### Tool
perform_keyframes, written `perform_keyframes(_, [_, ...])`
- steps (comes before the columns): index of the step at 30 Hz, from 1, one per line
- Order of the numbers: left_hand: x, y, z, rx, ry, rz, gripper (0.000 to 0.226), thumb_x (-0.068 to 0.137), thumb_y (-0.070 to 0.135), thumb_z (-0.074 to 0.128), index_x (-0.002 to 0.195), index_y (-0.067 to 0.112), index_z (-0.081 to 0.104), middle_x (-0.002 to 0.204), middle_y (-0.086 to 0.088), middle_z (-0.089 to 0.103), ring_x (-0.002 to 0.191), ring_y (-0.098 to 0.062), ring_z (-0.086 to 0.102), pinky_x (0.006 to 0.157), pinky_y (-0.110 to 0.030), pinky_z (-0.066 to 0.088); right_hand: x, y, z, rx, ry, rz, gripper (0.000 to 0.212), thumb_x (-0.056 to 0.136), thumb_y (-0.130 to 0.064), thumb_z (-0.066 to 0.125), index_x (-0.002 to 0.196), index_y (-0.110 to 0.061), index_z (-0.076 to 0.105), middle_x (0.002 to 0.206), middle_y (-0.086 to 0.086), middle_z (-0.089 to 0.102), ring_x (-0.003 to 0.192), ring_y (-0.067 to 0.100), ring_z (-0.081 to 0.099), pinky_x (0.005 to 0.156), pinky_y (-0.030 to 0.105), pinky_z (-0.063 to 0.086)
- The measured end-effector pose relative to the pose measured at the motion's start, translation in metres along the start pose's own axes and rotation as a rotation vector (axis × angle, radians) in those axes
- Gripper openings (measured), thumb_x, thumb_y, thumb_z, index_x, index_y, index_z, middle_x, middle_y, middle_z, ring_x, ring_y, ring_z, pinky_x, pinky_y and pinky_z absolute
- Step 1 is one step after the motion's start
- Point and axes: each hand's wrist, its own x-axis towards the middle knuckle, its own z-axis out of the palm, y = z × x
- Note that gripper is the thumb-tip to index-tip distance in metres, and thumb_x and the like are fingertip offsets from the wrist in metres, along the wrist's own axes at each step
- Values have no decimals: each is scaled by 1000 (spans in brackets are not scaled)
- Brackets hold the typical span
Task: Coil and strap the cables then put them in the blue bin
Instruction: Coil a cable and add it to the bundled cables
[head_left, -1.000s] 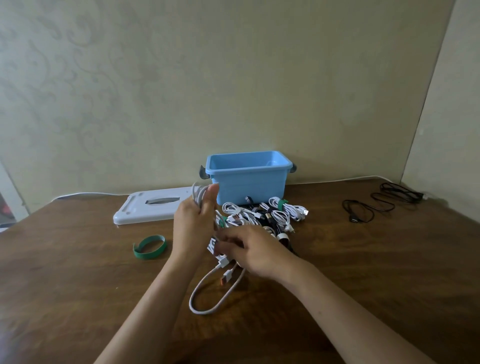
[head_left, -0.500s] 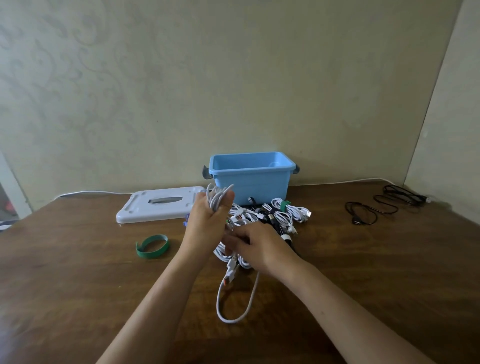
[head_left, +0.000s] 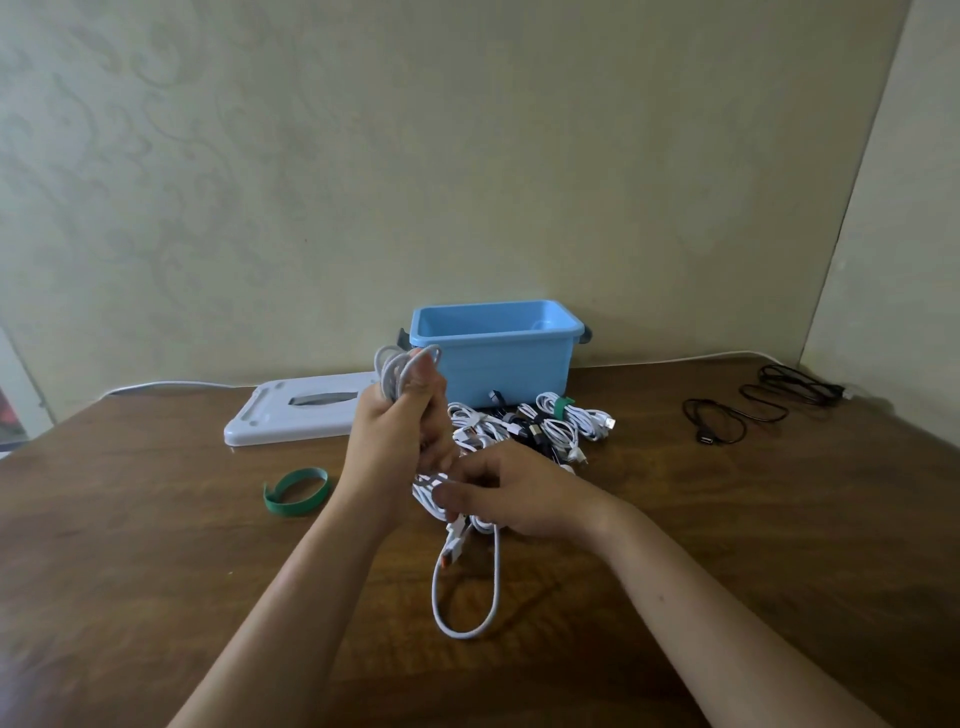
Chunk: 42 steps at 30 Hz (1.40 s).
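Nearest you, the last slack of the white braided cable hangs as one long loop, its long axis running toward you from your right hand down to the dark wooden table; I can't tell whether the loop's bottom touches the wood. Your right hand pinches that cable near its orange-tipped plug, fingers curled round the strands. Just beyond and to the left, your left hand stands upright with its fingers closed round the coiled part of the same cable, whose turns stick out above your thumb. So the loose end lies below and nearer you than the coil, and your right hand is the one on it; judging by this, that loop must be fed up and away from you into the left-hand bundle.

The green fabric strap ring lies on the table left of your left wrist, apart from both hands, nearer your left.

Farther on sits a pile of already strapped white and black cables, then the blue plastic bin against the wall, nothing showing inside it.
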Motion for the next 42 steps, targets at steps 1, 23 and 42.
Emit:
perform_keyframes(1, [-1, 2, 0, -15, -21, 12, 47, 86, 54, 58, 65, 15, 42, 55, -5, 23, 41, -14, 21, 40, -23, 28, -1, 0, -1, 38, -27, -16, 34, 98, -37, 65, 84, -8, 74, 81, 20, 67, 64, 12, 52, 68, 35, 40])
perform_keyframes(23, [2, -11, 0, 419, -49, -216, 41, 98, 45, 54, 87, 6, 57, 46, 4, 48, 40, -10, 37, 41, -24, 32, -8, 14, -38, -242, 319, 95, 27, 91, -56, 64, 89, -32, 78, 80, -15, 71, 75, 0, 64, 65, 24, 45])
perform_keyframes(42, [5, -22, 1, 590, -3, -118, 38, 98, 40, 55, 74, 11, 60, 51, 4, 42, 47, -11, 38, 48, -29, 34, -8, 21, -53, -219, 479, 65, 26, 95, -49, 63, 82, -28, 72, 85, -7, 51, 77, 3, 49, 66, 24, 35])
